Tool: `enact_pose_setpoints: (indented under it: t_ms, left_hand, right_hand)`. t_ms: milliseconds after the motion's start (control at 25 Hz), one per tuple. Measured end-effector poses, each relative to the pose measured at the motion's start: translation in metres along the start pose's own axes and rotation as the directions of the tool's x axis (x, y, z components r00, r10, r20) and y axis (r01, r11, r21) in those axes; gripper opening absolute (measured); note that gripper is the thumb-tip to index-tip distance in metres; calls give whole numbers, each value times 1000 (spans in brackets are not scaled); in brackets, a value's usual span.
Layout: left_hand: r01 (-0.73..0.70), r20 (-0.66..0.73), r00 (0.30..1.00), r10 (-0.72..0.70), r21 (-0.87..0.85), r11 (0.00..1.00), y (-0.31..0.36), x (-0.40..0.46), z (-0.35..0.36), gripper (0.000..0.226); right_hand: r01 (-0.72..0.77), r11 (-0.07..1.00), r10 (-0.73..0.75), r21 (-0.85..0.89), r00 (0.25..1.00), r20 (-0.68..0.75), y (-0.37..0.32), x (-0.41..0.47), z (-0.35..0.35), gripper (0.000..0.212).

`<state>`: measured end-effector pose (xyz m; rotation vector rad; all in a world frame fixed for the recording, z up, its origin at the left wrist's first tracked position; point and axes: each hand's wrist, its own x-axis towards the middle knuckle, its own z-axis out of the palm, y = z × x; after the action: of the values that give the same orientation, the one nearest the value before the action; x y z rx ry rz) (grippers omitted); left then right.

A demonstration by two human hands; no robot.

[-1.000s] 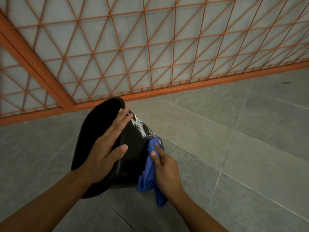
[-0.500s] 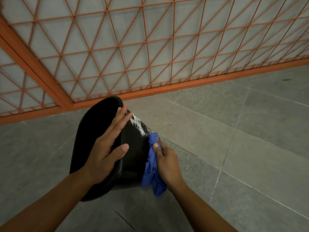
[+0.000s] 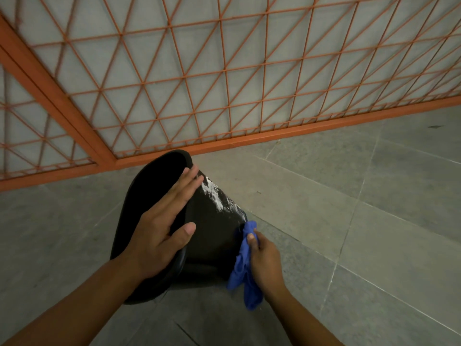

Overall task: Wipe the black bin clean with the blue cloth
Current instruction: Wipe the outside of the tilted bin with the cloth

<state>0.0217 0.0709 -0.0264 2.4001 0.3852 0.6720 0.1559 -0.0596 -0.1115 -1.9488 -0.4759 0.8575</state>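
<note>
My left hand (image 3: 159, 231), fingers flat, steadies the tipped black bin (image 3: 212, 236) at its rim; inside too dark to tell. Right hand (image 3: 264, 260) grips blue cloth (image 3: 243, 268) vs. bin's side, w/ white residue (image 3: 214, 198) above.

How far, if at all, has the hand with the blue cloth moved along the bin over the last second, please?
Yes, slightly. The right hand and blue cloth have slid down the black bin, farther from the white smear.

Black bin (image 3: 212, 236) tilted, white smears; blue cloth (image 3: 243, 265) bunched vs side.
</note>
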Motion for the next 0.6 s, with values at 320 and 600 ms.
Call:
enact_pose_setpoints:
  t_ms: [320,600]
  left_hand:
    - [-28,-25,999,32,136,990,-3,-3,-1,74]
    - [-66,12,998,65,170,983,-1,6,1,74]
  right_hand:
    - [71,996,-72,49,997,16,14,15,0,37]
    - [117,993,-119,32,992,42,11,-5,2,39]
